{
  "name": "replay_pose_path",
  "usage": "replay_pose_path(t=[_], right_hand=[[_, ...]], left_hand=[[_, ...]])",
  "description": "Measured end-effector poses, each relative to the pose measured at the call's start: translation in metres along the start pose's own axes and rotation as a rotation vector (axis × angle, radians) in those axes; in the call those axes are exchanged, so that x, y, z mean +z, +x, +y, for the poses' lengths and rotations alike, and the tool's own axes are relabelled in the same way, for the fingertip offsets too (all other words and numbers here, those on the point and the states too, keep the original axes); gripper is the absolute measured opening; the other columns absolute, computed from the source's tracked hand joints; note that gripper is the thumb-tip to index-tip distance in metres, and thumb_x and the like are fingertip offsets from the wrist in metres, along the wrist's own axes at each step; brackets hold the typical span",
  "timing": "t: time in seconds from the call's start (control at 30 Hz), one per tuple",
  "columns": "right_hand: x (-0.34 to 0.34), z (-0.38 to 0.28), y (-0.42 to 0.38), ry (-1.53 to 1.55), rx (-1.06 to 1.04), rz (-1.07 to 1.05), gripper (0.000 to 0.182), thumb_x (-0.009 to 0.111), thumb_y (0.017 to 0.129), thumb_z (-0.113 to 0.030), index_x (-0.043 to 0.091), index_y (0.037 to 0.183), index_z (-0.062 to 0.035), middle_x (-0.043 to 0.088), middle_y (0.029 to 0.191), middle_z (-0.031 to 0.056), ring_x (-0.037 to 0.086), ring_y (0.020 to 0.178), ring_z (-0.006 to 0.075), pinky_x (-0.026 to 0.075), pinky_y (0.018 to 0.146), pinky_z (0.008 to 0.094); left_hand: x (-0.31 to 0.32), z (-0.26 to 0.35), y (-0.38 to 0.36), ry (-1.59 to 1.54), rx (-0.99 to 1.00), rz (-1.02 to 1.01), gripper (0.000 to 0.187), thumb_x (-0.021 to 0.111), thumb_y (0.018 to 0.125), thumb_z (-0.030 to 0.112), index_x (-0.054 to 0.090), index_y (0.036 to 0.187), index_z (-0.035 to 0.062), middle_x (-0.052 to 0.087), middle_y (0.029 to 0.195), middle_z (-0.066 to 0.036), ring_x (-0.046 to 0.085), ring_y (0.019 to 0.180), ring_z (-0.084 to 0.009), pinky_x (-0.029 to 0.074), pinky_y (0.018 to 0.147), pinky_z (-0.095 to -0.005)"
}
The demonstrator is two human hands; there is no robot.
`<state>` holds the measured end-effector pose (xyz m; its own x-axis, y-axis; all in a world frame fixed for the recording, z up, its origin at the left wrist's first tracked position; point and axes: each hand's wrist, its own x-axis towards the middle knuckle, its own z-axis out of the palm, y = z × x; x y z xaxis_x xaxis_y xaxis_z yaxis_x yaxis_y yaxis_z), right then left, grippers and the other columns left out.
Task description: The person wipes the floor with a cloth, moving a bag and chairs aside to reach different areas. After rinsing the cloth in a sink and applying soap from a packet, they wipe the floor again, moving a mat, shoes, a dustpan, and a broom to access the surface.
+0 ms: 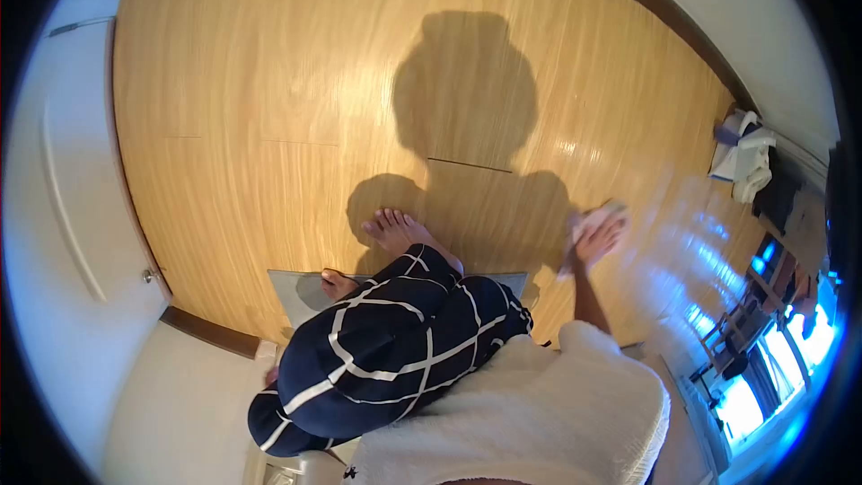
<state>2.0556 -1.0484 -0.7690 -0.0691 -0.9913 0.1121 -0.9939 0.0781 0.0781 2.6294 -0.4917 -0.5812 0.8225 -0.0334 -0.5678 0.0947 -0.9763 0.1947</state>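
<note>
My right hand (600, 241) presses a pale pinkish cloth (607, 214) flat against the wooden floor (314, 81). Its fingers spread over the cloth, and the cloth's edges look slightly blurred. Of my left hand (270, 377), only a small patch of skin shows beyond my knee, beside a whitish object (267, 352) that I cannot make out. Its fingers are hidden. I squat with bare feet, one foot (395, 232) on the wood and the other (338, 284) at a grey mat (301, 295).
A white door (72, 171) with a round knob (150, 277) stands at left. Bags and folded things (745, 157) lie along the right wall. Farther right are a chair (741, 328) and bright windows (763, 395). My shadow (467, 81) falls across the floor ahead.
</note>
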Motion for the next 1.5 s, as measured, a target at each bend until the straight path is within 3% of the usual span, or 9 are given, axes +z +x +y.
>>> replay_pose_path(t=[0.13, 0.43, 0.67, 0.73, 0.87, 1.0, 1.07, 1.3, 1.5], right_hand=[[0.041, -0.002, 0.179, -0.218, 0.656, 0.125, 0.056, 0.036, 0.088, -0.044, 0.036, 0.129, -0.0056, 0.031, 0.138, 0.0142, 0.029, 0.127, 0.0333, 0.022, 0.103, 0.0486], [0.005, -0.497, 0.241, 0.314, -0.417, 0.254, 0.05, 0.046, 0.084, -0.037, 0.043, 0.129, -0.0146, 0.035, 0.138, 0.0089, 0.03, 0.126, 0.0319, 0.022, 0.1, 0.0566], [-0.057, -0.33, 0.049, 0.453, -0.989, -0.264, 0.073, 0.06, 0.074, -0.048, 0.038, 0.133, -0.0099, 0.03, 0.141, 0.0133, 0.033, 0.124, 0.0352, 0.021, 0.099, 0.0573], [-0.031, -0.22, 0.039, 0.448, -0.542, -0.83, 0.09, 0.057, 0.068, -0.065, 0.034, 0.135, -0.0087, 0.026, 0.142, 0.0165, 0.017, 0.133, 0.0336, 0.008, 0.104, 0.0551], [-0.011, -0.181, 0.139, 0.063, -0.211, -0.009, 0.074, 0.04, 0.084, -0.057, 0.019, 0.141, -0.0154, 0.015, 0.146, 0.0177, 0.021, 0.131, 0.0377, 0.015, 0.103, 0.0558], [0.042, -0.3, 0.271, -0.825, 0.42, 0.022, 0.062, 0.037, 0.086, -0.044, 0.029, 0.135, -0.0071, 0.033, 0.134, 0.0236, 0.042, 0.115, 0.0391, 0.039, 0.088, 0.0545], [0.069, -0.386, 0.302, -0.227, -0.334, 0.478, 0.056, 0.043, 0.084, -0.034, 0.034, 0.128, 0.0006, 0.042, 0.125, 0.0246, 0.046, 0.109, 0.0385, 0.042, 0.082, 0.0543], [-0.011, -0.898, 0.169, 0.493, -0.555, 0.25, 0.077, 0.041, 0.081, -0.055, 0.033, 0.13, 0.0031, 0.035, 0.134, 0.0238, 0.024, 0.128, 0.0378, 0.013, 0.105, 0.0522], [-0.096, -0.788, 0.036, 0.804, -1.441, -0.224, 0.079, 0.067, 0.067, -0.044, 0.038, 0.131, -0.0093, 0.039, 0.133, 0.0144, 0.028, 0.128, 0.033, 0.026, 0.102, 0.047]], left_hand=[[0.022, 0.004, -0.046, 0.112, -0.158, -0.26, 0.021, 0.058, 0.084, 0.018, 0.058, 0.095, 0.0006, 0.059, 0.091, -0.01, 0.057, 0.082, -0.0212, 0.045, 0.077, -0.0321], [-0.052, 0.086, 0.107, 0.141, 0.393, -0.343, 0.02, 0.058, 0.083, 0.013, 0.056, 0.098, 0.0011, 0.058, 0.094, -0.012, 0.059, 0.078, -0.0247, 0.048, 0.076, -0.0362], [-0.018, 0.388, 0.25, 0.058, 0.885, 0.03, 0.037, 0.058, 0.084, 0.024, 0.052, 0.114, 0.0028, 0.054, 0.115, -0.014, 0.05, 0.108, -0.0289, 0.039, 0.091, -0.0372], [-0.011, 0.404, 0.278, 0.244, 0.879, 0.336, 0.045, 0.058, 0.083, 0.032, 0.05, 0.118, 0.0051, 0.053, 0.115, -0.013, 0.049, 0.108, -0.0306, 0.039, 0.09, -0.0373], [0.012, 0.384, 0.358, 0.3, 0.63, 0.802, 0.053, 0.054, 0.084, 0.043, 0.045, 0.123, 0.0086, 0.048, 0.122, -0.013, 0.043, 0.114, -0.0317, 0.035, 0.093, -0.0423], [0.053, 0.371, 0.385, 0.095, 0.283, 0.924, 0.06, 0.045, 0.087, 0.05, 0.04, 0.127, 0.0064, 0.039, 0.131, -0.014, 0.035, 0.121, -0.0307, 0.026, 0.098, -0.0465], [0.064, 0.392, 0.384, 0.028, 0.261, 0.93, 0.062, 0.041, 0.088, 0.051, 0.038, 0.128, 0.0045, 0.036, 0.133, -0.015, 0.032, 0.123, -0.0305, 0.023, 0.1, -0.047], [0.051, 0.391, 0.364, 0.008, 0.23, 0.823, 0.064, 0.039, 0.087, 0.053, 0.037, 0.13, 0.0056, 0.034, 0.134, -0.015, 0.029, 0.125, -0.0308, 0.021, 0.101, -0.0464], [0.043, 0.398, 0.36, -0.027, 0.195, 0.794, 0.062, 0.04, 0.087, 0.05, 0.037, 0.13, 0.0046, 0.034, 0.134, -0.015, 0.028, 0.126, -0.0308, 0.021, 0.101, -0.0468]])
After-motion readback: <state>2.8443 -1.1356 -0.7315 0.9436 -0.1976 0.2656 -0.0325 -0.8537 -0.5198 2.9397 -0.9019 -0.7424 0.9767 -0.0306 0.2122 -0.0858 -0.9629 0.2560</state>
